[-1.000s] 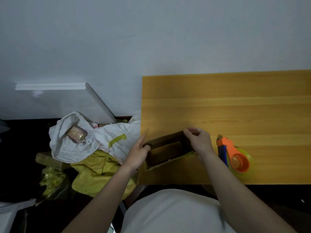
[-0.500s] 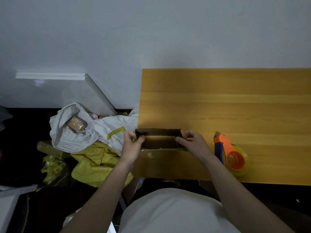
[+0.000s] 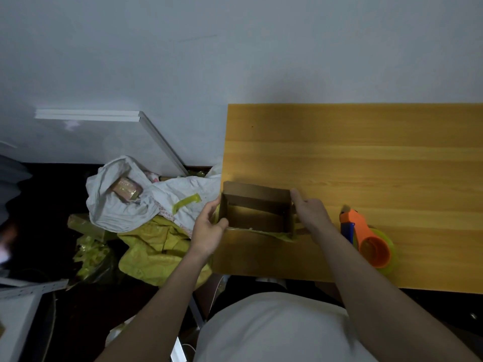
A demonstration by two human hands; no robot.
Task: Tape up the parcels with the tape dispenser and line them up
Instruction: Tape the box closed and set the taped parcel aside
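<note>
Parcels come down here to one open cardboard box [image 3: 257,211], standing at the near left corner of the table [image 3: 366,158] with its opening upward and its flaps unfolded; a second ago it lay tilted on its side with the mouth toward the person, so it has been squared up and set flat. That suggests the box is being readied for closing, not yet for taping. Left of the table a white sack [image 3: 136,202] and yellow wrapping [image 3: 154,246] lie heaped on the floor, with a wrapped packet showing in the sack's mouth. The left hand [image 3: 207,231] grips the box's left wall, thumb over the rim and fingers outside. The right hand [image 3: 309,212] presses against the right wall with fingers fairly straight; whether the thumb hooks the edge I cannot tell. The tape dispenser [image 3: 368,239], orange with a blue part, lies untouched just right of that hand. Flaps likely need folding shut next.
</note>
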